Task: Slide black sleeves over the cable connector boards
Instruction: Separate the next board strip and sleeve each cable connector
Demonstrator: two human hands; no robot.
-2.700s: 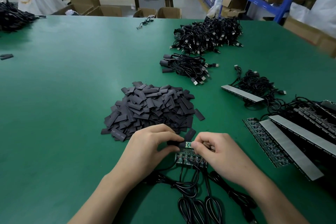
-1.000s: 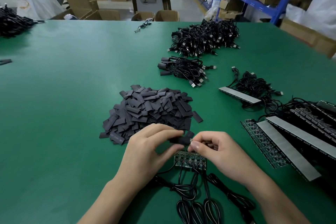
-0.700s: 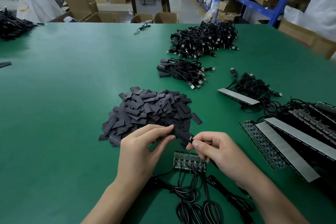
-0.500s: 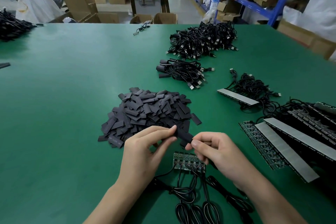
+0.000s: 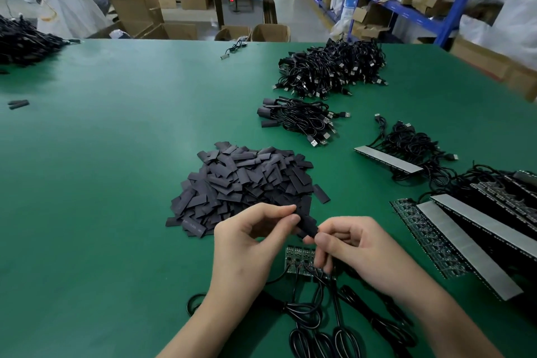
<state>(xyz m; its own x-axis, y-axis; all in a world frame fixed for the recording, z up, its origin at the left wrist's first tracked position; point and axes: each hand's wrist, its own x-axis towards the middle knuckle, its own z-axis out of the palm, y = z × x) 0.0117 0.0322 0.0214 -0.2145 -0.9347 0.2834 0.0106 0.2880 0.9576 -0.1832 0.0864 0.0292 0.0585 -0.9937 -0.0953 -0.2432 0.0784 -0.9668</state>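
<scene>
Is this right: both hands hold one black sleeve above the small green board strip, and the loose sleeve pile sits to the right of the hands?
Not quite. In the head view the sleeve pile lies ahead of the hands and slightly left, not right; taped board strips are on the right. The rest stands: left hand and right hand hold one black sleeve above the small green board strip.

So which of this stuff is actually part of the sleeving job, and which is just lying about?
In the job:
- black sleeve, held between left hand and right hand
- pile of sleeves
- small green boards with cables

Lying about:
- cable heap
- cardboard boxes
- blue shelving
</scene>
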